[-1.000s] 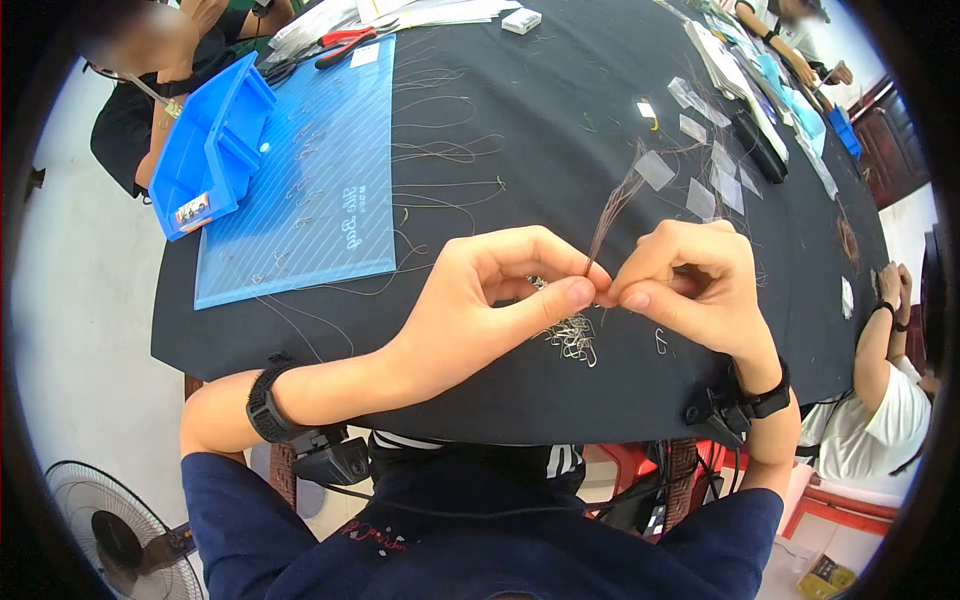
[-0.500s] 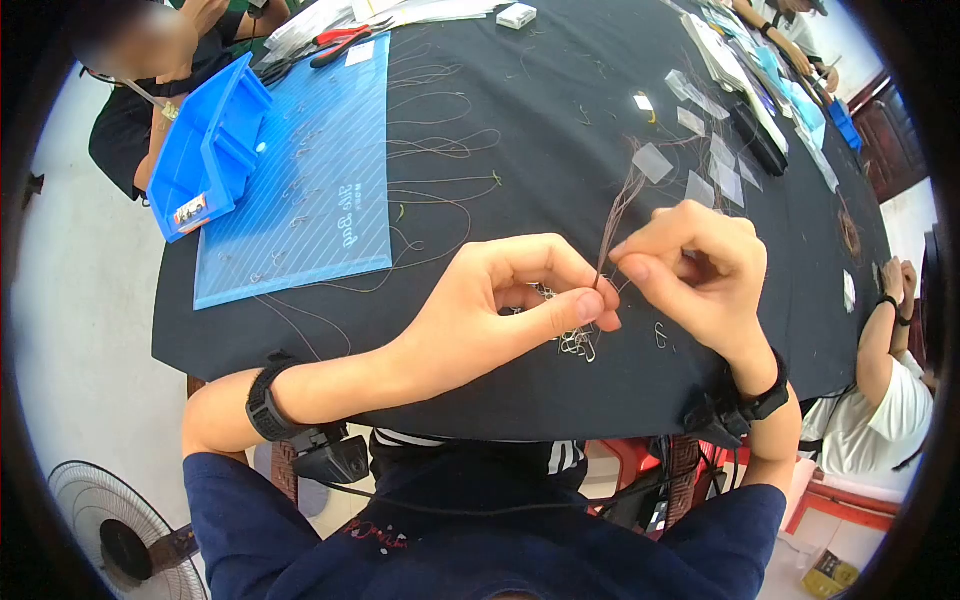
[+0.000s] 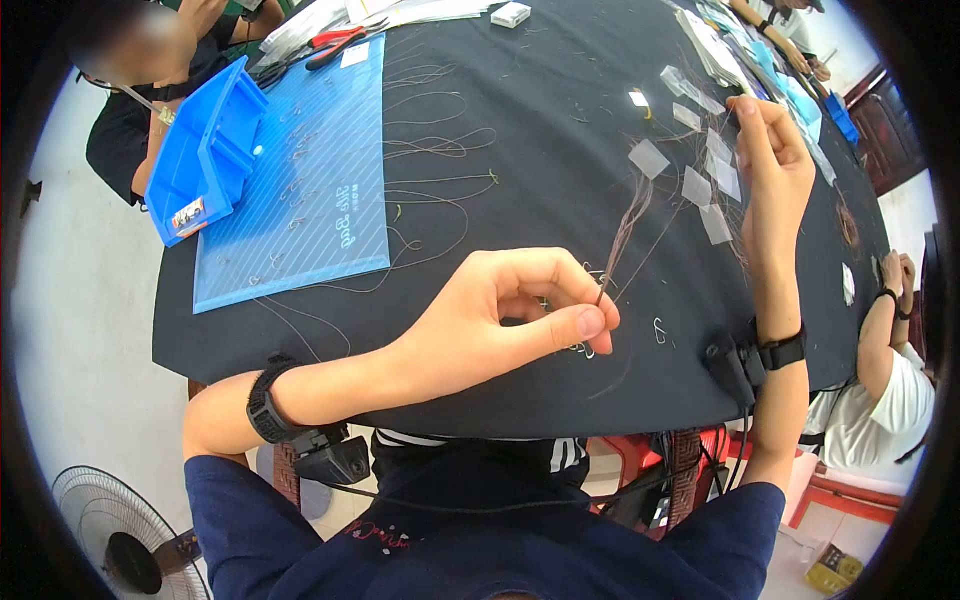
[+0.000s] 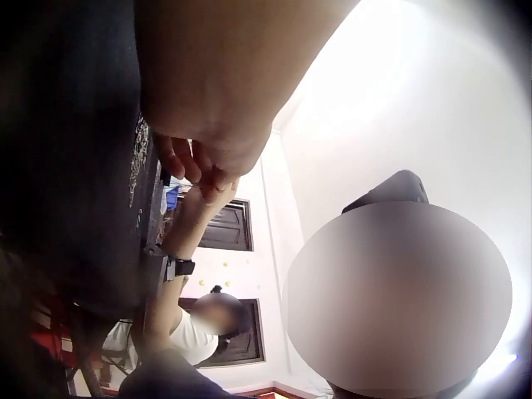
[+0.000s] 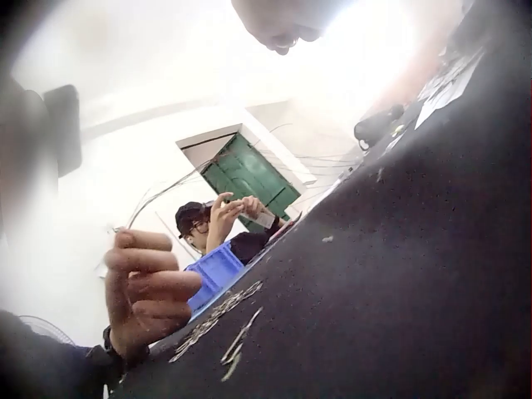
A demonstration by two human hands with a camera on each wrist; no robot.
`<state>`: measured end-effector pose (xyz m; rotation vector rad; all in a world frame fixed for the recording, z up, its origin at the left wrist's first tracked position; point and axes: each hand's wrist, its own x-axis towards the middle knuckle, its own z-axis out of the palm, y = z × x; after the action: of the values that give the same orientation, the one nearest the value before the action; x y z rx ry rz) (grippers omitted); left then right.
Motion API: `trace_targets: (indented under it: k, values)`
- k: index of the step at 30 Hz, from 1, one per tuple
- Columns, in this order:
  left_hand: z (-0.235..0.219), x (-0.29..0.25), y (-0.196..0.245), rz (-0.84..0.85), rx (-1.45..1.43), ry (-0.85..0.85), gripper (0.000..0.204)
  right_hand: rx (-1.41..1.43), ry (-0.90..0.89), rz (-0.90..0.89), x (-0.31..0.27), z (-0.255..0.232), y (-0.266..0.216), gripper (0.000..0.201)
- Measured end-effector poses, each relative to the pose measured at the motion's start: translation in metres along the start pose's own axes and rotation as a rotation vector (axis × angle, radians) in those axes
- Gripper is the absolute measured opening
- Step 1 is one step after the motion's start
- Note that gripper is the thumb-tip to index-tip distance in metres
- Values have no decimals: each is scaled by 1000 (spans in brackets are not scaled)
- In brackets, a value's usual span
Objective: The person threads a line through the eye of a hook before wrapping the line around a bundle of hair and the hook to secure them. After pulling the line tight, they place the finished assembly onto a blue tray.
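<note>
My left hand pinches a bundle of thin brown strands between thumb and index finger; the strands fan upward to clear tags. Farther up on the right, my right hand has thumb and index fingertips together on what looks like one thin strand, running from near the left fingertips. Small metal hooks lie partly hidden under the left hand, with a few more hooks to its right. In the right wrist view the left hand is beside the hook pile.
A blue bin and a blue file bag with looped lines lie at left. Red-handled pliers and a small white box are at the back. Papers and packets line the right. Other people sit around the black table.
My right hand has moved up and to the right, away from the left fingertips, to beside the clear tags. The left hand keeps its pinch on the bundle and has barely moved.
</note>
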<state>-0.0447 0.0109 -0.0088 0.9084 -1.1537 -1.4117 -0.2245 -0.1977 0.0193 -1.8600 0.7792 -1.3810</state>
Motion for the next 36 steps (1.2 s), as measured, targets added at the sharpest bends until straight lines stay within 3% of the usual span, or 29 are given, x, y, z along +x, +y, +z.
trace_targets:
  k: [9,15,17,21,24,26,28,30,31,34,36]
  values:
    - [3,-2,4,-41,-6,-115,10,-14,150,99,22,-12,33,22]
    - [4,-4,2,-123,-1,-288,9,-27,170,133,27,-16,43,21]
    - [3,-4,4,-126,40,-390,9,-129,68,152,32,-24,54,22]
    - [4,-6,5,-149,6,-381,9,-268,-200,126,32,-23,60,31]
    - [2,-4,3,-142,7,-240,9,-544,-100,-253,39,-29,66,40]
    - [2,-3,3,-133,-56,-158,11,-556,-81,-314,38,-30,35,36]
    - [0,-2,6,-153,-95,-114,13,-283,-240,-63,29,-36,-6,35]
    - [1,-2,3,-122,-78,-57,15,494,-1068,393,39,-53,-22,40]
    - [1,-2,5,-126,-77,-43,15,509,-1211,408,28,-49,-28,43]
    - [1,-2,7,-136,-71,-34,15,448,-1574,558,0,-21,-55,51]
    - [1,-3,6,-157,-66,-49,15,536,-1494,580,-18,-3,-48,54]
